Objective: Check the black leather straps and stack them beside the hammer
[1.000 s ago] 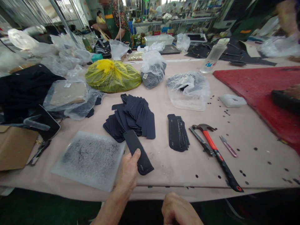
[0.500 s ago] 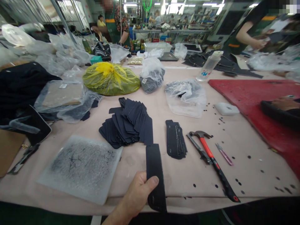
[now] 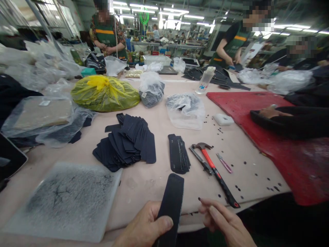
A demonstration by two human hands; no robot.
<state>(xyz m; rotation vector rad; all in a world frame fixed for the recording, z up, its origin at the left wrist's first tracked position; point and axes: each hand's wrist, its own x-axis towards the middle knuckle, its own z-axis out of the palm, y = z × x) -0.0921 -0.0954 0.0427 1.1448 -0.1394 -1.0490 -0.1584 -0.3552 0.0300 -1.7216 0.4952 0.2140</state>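
My left hand [image 3: 146, 226] grips a long dark strap piece [image 3: 171, 202] by its lower end, holding it up over the table's near edge. My right hand [image 3: 226, 223] is just to the right of the strap, fingers pinched together on something tiny and dark that I cannot make out. Beyond the strap lies a fanned heap of similar dark pieces [image 3: 125, 142] and a smaller neat stack [image 3: 178, 154]. A scuffed translucent cutting pad [image 3: 64, 199] lies to the left.
A red-handled hammer [image 3: 214, 171] and a small pink tool [image 3: 224, 163] lie right of the stack. Small dark punched dots scatter nearby. A red mat [image 3: 269, 137] holds another person's arm. Plastic bags, a yellow bag [image 3: 105, 93] and a bottle [image 3: 204, 80] stand farther back. People work behind.
My view has tilted up and shifted right. The strap has been lifted nearer to me in my left hand. My right hand has come into view beside it, fingers pinched.
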